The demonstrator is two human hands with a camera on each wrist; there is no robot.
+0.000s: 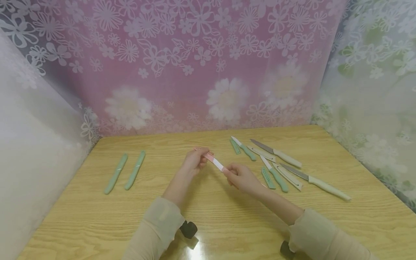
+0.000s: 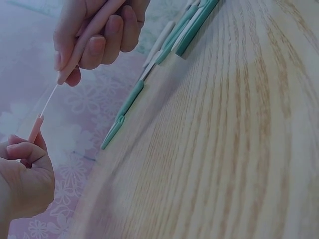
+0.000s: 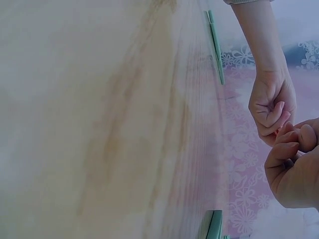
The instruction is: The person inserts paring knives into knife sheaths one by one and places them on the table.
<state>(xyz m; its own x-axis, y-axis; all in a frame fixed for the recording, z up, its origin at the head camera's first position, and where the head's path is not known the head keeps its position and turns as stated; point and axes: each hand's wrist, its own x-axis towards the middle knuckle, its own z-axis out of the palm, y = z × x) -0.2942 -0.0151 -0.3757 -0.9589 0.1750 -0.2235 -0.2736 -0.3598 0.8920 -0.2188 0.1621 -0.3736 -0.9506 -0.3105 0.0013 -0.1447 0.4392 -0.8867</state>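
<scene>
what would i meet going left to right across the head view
Sheathed green knife, second sheathed green knife, left hand, pink knife's blade, right hand, nearer cream knife.

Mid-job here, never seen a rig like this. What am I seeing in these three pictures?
There is no machine: a person works bare-handed. The wide picture comes from a camera on the head, the other two from wrist cameras. The left hand holds a pink sheath; the right hand grips a pink knife by its handle, its white blade showing between them. On the table, two sheathed green knives lie on the left; on the right lie two bare green knives and two bare cream knives, loose sheaths among them.
</scene>
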